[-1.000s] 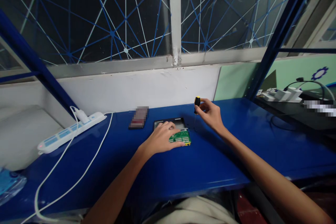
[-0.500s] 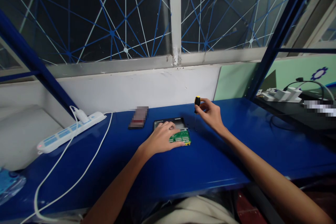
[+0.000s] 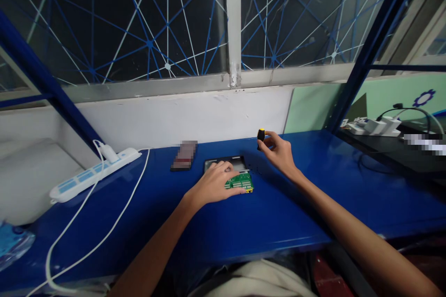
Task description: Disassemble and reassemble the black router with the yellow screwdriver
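Observation:
My left hand (image 3: 215,182) lies flat, fingers stretched, on a green circuit board (image 3: 243,181) that sits in a dark shallow case (image 3: 237,162) on the blue bench (image 3: 244,222). My right hand (image 3: 279,153) is closed round a small screwdriver (image 3: 260,138) with a black handle and yellow cap. It holds the tool upright just right of the case, the thin shaft pointing down toward the case's right edge. The tip is too fine to see.
A white power strip (image 3: 91,174) with a plugged-in cable (image 3: 87,236) lies at the left. A blurred small flat object (image 3: 185,155) rests behind the case. White chargers and cables (image 3: 379,125) sit on a dark table at the right. A blue steel post (image 3: 369,46) rises at the right.
My right hand with the screwdriver has shifted very slightly up and back. My left hand and the board have not moved.

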### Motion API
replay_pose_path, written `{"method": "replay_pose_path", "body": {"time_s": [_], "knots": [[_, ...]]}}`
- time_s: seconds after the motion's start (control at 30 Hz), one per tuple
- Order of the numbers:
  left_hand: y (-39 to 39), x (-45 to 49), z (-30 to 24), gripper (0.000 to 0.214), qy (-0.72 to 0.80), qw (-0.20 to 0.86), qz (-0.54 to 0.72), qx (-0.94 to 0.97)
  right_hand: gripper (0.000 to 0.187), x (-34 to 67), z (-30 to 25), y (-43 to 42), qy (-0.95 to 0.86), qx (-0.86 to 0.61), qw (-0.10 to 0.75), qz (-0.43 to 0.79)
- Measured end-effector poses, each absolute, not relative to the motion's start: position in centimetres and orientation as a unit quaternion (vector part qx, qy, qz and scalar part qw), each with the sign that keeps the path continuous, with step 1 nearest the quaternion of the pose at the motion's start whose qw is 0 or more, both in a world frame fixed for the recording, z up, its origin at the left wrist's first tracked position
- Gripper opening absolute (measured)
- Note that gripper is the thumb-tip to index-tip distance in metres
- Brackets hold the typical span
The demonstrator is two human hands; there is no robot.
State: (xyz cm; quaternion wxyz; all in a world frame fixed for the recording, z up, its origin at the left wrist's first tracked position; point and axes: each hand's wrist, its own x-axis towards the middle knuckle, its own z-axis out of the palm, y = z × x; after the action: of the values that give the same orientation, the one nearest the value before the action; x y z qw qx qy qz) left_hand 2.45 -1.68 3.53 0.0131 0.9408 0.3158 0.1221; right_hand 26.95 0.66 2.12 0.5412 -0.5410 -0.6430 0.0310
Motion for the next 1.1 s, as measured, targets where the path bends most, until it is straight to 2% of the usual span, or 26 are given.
{"method": "replay_pose_path", "body": {"time_s": [0.23, 0.4, 0.57, 0.73, 0.9, 1.1], "knots": [[-1.6, 2.6, 3.4, 0.049, 0.322, 0.004, 0.131, 0.938, 0.033, 26.8, 2.6, 0.2, -0.633, -0.532, 0.561, 0.045], [-1.3, 2.9, 3.1, 0.036, 0.356, -0.009, 0.206, 0.911, 0.036, 26.8, 3.1, 0.1, -0.593, -0.499, 0.618, 0.134], [-1.2, 3.2, 3.0, 0.024, 0.363, 0.057, 0.288, 0.884, 0.042, 26.3, 3.6, 0.0, -0.536, -0.424, 0.675, 0.278], [-1.1, 3.5, 2.6, 0.017, 0.328, 0.146, 0.316, 0.878, 0.04, 25.4, 4.2, -0.8, -0.511, -0.397, 0.675, 0.356], [-0.9, 3.7, 2.3, 0.013, 0.311, 0.197, 0.32, 0.873, 0.038, 24.7, 4.4, -1.3, -0.508, -0.382, 0.675, 0.373], [-0.9, 3.7, 2.2, 0.01, 0.313, 0.199, 0.321, 0.872, 0.038, 24.5, 4.2, -1.3, -0.531, -0.39, 0.661, 0.36]]}}
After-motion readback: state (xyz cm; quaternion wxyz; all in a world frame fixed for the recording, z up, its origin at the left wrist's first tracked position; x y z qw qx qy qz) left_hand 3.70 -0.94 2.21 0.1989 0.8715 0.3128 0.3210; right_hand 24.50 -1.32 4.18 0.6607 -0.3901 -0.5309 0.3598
